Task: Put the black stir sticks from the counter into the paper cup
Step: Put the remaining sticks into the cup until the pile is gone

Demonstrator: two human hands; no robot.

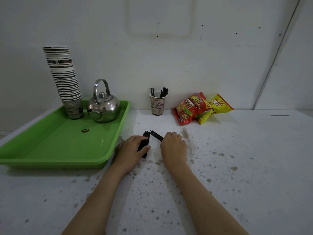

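Both hands rest low on the speckled white desk (237,167) at the centre of the frame, forearms reaching in from the bottom edge. The left hand (131,150) lies just right of the green tray (50,150), its grip closed around a bundle of black sticks (145,143); the thumb presses across the bundle, whose ends stick out above the fingers and below the thumb. The right hand (173,146) is curled into a loose fist just beside it, pinching a second, smaller bunch (156,135) that slants up and to the left out of the fist, its far ends nearly meeting the top of the left bundle. Whether either bundle still touches the desk cannot be told. The paper cup (158,106) stands upright above the hands, at the centre of the frame against the wall (152,48), well apart from both hands, and already holds several black sticks leaning on its rim. To the right of the cup lie a red snack bag (188,109) and a yellow bag (218,106), overlapping. In the tray, at the upper left, stand a tall cup stack (65,77) and, just right of it, a steel kettle (104,106).
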